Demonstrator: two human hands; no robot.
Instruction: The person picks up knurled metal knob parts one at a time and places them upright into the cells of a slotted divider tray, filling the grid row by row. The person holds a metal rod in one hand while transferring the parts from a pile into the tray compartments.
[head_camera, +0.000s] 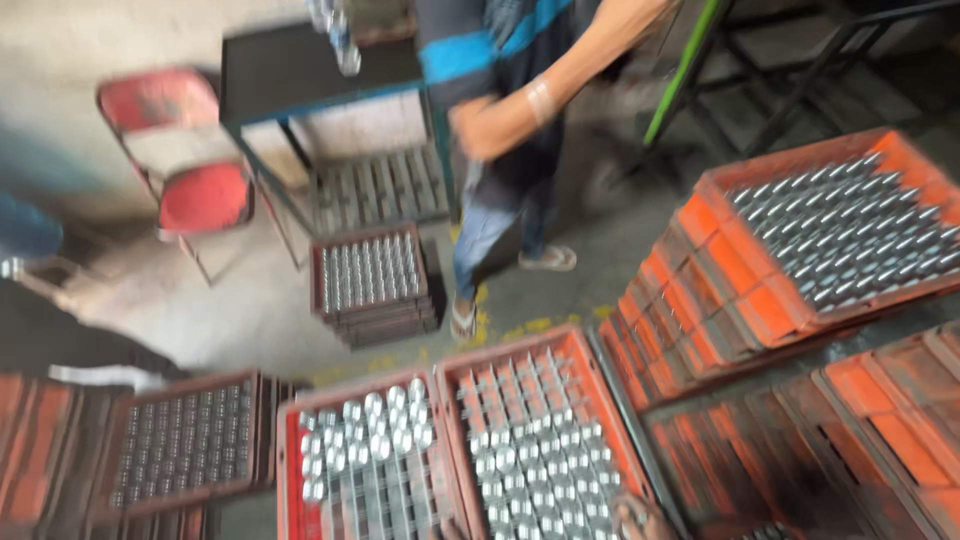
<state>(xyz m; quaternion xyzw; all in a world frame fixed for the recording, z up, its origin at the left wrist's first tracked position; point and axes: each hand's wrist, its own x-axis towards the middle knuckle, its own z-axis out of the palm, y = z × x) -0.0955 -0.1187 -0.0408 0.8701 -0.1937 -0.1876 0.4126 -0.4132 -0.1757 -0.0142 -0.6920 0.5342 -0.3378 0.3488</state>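
Note:
The picture is blurred by motion. Two red crates (600, 400) lie side by side below me, holding rows of shiny metal cylinders (375, 420). At the bottom edge, over the right-hand crate, a small part of what looks like my right hand (643, 518) shows; its fingers cannot be made out. My left hand is out of view. Another person (500, 120) in a blue-striped shirt, jeans and sandals stands just beyond the crates, one forearm held across the body.
A tall stack of orange crates (720, 200) with metal pieces on top stands at the right, with more crates below it. Darker trays of parts (185, 440) lie at the left, and a short stack (370, 270) sits on the floor. Behind stand a dark table (300, 70) and a red folding chair (200, 195).

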